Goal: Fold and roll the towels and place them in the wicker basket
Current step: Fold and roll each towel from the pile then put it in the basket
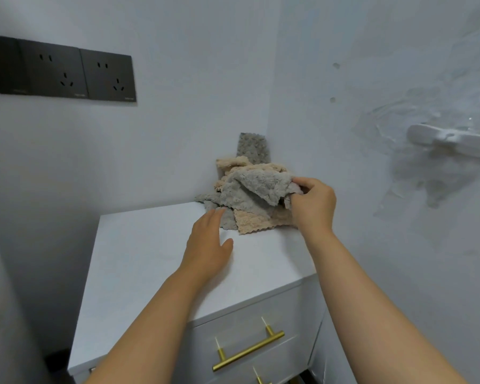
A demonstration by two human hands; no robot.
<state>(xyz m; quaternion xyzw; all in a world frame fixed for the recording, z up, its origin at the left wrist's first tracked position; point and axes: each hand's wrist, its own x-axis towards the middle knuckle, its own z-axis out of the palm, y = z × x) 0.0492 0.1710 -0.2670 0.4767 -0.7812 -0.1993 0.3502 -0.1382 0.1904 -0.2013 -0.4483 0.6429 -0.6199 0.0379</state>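
Note:
A heap of small grey and beige towels point(250, 195) lies in the back right corner of a white cabinet top point(155, 245), against the wall. My right hand point(312, 200) pinches a corner of a grey towel point(258, 187) at the top of the heap and lifts it slightly. My left hand point(208, 242) reaches forward with straight fingers, fingertips at the lower left edge of the heap, holding nothing. No wicker basket is in view.
The cabinet has drawers with brass handles point(247, 350) at the front. Dark wall sockets point(58, 70) sit on the left wall. A white plastic holder point(452, 139) sticks out from the right wall.

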